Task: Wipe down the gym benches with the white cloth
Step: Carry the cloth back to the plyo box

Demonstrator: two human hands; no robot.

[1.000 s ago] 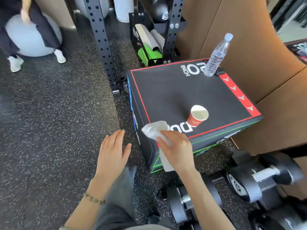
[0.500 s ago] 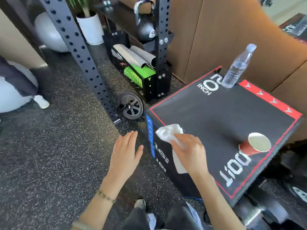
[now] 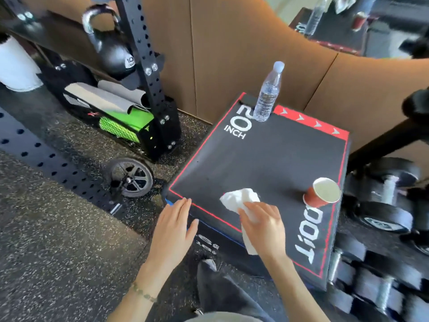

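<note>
One white cloth, bunched under the right hand and pressed to the near left part of one black plyo box, red-trimmed. Left hand flat, fingers together, tips at the box's near left corner. One water bottle upright at the far edge; one red paper cup near the right edge. Bare top between them.

A gym, judging by the speckled rubber floor, perforated black rack upright, kettlebell on its shelf, ab wheel, dumbbells, and padded plyo box marked "20 INCH".
</note>
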